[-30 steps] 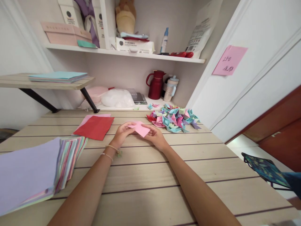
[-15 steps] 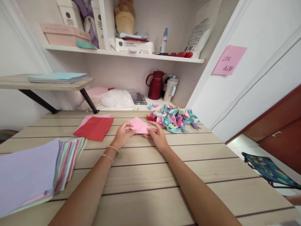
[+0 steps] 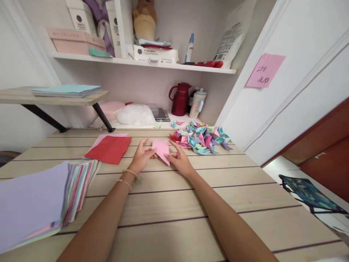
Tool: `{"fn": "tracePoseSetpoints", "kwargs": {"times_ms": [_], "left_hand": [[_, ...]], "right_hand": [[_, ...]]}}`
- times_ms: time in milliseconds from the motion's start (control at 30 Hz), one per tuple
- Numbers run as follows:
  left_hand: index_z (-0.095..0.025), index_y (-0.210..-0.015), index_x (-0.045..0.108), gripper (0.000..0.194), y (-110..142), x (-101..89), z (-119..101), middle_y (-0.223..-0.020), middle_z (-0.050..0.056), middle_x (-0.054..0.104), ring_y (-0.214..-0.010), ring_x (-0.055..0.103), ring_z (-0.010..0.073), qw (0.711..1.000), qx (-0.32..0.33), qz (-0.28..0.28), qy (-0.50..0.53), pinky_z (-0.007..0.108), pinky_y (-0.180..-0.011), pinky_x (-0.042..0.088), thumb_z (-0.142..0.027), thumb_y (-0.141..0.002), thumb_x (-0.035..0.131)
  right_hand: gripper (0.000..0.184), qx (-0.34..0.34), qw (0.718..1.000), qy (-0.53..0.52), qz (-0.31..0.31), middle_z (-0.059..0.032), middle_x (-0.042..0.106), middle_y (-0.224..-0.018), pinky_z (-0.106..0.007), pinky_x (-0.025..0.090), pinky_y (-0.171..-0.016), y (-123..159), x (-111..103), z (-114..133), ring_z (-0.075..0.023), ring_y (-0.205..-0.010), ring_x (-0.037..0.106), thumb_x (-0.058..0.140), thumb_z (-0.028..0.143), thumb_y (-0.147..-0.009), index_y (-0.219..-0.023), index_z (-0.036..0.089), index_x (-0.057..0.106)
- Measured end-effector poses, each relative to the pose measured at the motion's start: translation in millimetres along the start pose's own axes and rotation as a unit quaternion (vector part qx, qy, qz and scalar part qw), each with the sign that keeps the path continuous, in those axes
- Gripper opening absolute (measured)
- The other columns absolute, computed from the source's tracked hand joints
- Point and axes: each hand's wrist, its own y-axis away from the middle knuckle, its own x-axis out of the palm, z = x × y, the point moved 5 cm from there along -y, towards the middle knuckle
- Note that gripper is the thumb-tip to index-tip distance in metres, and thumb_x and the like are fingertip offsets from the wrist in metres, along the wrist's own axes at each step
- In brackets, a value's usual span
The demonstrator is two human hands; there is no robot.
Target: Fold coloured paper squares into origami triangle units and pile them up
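A folded piece of pink paper (image 3: 161, 148) is held between my two hands, just above the slatted table (image 3: 158, 203). My left hand (image 3: 143, 155) pinches its left edge between thumb and fingers, the index finger lifted away. On the other side, my right hand (image 3: 178, 158) grips the lower right edge with its thumb, its index finger stretched out past the paper. Behind and to the right of my right hand lies a heap of folded paper boats (image 3: 203, 137) in several colours. Left of my left hand, a red sheet (image 3: 111, 148) overlaps a pink one.
A thick stack of coloured paper (image 3: 32, 203) covers the near left. A small raised shelf (image 3: 89, 98) on black legs carries blue sheets (image 3: 67, 89). At the back stand a red jug (image 3: 180, 99), a pale bottle (image 3: 198, 103) and a white plastic bag (image 3: 136, 114).
The pink paper has been turned between my hands, and a pointed corner now faces down toward me. My left index finger has lifted off. The heap and the sheets have stayed put.
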Motion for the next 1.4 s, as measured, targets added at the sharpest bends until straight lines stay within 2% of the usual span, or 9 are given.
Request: {"fn": "tracePoseSetpoints", "kwargs": {"times_ms": [267,333,433,567,767,867,1000,1200,1400], "left_hand": [[-0.015,-0.122,0.037,0.065,3.7,8.1,-2.5,-0.066,0.000,0.064,-0.053,0.059,0.0107,0.997,-0.011,0.071,-0.033,0.023,-0.057,0.046,-0.029,-0.066,0.068],[-0.013,-0.111,0.049,0.050,5.0,9.7,-2.6,-0.060,0.000,0.063,-0.045,0.056,0.0097,0.994,-0.025,0.090,-0.054,0.021,-0.048,0.043,-0.033,-0.069,0.065],[-0.012,-0.096,0.057,0.037,6.8,11.1,-1.5,-0.058,0.003,0.065,-0.036,0.052,0.0091,0.989,-0.054,0.121,-0.060,0.021,-0.039,0.038,-0.040,-0.072,0.060],[-0.012,-0.089,0.062,0.032,6.0,8.5,-2.2,-0.078,0.010,0.071,-0.055,0.064,0.0151,0.993,-0.044,0.102,-0.030,0.024,-0.050,0.047,-0.038,-0.070,0.063],[-0.012,-0.102,0.062,0.045,5.5,8.0,-4.1,-0.089,0.009,0.070,-0.084,0.064,0.0201,0.998,-0.005,0.064,-0.007,0.034,-0.083,0.047,-0.027,-0.061,0.072],[-0.012,-0.103,0.062,0.048,6.8,9.6,-4.5,-0.081,0.007,0.071,-0.082,0.065,0.0208,0.997,-0.018,0.068,-0.041,0.036,-0.083,0.047,-0.025,-0.058,0.074],[-0.011,-0.082,0.067,0.030,5.8,7.7,-8.0,-0.076,0.007,0.071,-0.075,0.065,0.0206,0.997,0.001,0.036,-0.062,0.035,-0.079,0.049,-0.031,-0.061,0.071],[-0.014,-0.106,0.049,0.051,4.0,6.2,-7.1,-0.069,0.004,0.068,-0.060,0.065,0.0163,1.000,0.005,0.024,-0.004,0.033,-0.068,0.052,-0.031,-0.063,0.070],[-0.013,-0.085,0.059,0.030,5.6,9.8,-7.5,-0.072,0.006,0.068,-0.063,0.063,0.0154,0.997,-0.003,0.061,-0.042,0.030,-0.069,0.050,-0.034,-0.066,0.068]], "right_hand": [[0.085,-0.032,0.993,-0.066,-0.088,0.0024,0.063,-0.072,-0.026,0.046,-0.065,-4.9,-13.0,3.3,-0.0131,-0.066,0.057,0.072,0.027,-0.061,-0.134,0.024,0.028],[0.076,-0.039,0.994,-0.058,-0.084,0.0019,0.062,-0.074,-0.026,0.046,-0.065,-5.0,-13.9,4.6,-0.0134,-0.068,0.057,0.073,0.028,-0.060,-0.128,0.024,0.038],[0.041,-0.051,0.996,-0.003,-0.071,-0.0007,0.062,-0.078,-0.026,0.044,-0.064,-5.2,-13.4,5.2,-0.0143,-0.070,0.056,0.070,0.033,-0.063,-0.101,0.021,0.061],[0.016,-0.090,0.983,0.131,-0.091,0.0015,0.054,-0.064,-0.023,0.037,-0.054,-2.8,-13.9,9.5,-0.0112,-0.058,0.048,0.066,0.033,-0.066,-0.069,0.018,0.064],[0.037,-0.074,0.990,0.110,-0.038,0.0006,0.058,-0.076,-0.023,0.038,-0.051,1.4,-4.3,15.0,-0.0096,-0.053,0.046,0.065,0.027,-0.065,-0.101,0.022,0.061],[0.030,-0.082,0.992,0.087,-0.043,-0.0022,0.062,-0.080,-0.026,0.043,-0.059,1.4,-3.5,18.3,-0.0137,-0.064,0.053,0.067,0.032,-0.063,-0.091,0.020,0.065],[0.024,-0.067,0.990,0.085,-0.086,-0.0020,0.060,-0.066,-0.028,0.044,-0.061,-0.2,-8.7,14.4,-0.0153,-0.063,0.054,0.063,0.041,-0.068,-0.068,0.017,0.064],[0.049,-0.028,0.996,0.048,-0.071,0.0043,0.054,-0.056,-0.024,0.041,-0.054,-1.2,-8.8,6.1,-0.0118,-0.053,0.050,0.063,0.039,-0.070,-0.113,0.017,0.053],[0.024,-0.053,0.989,0.110,-0.078,-0.0010,0.063,-0.072,-0.027,0.041,-0.065,-1.7,-11.2,11.0,-0.0155,-0.068,0.054,0.057,0.039,-0.074,-0.071,0.018,0.067]]}}
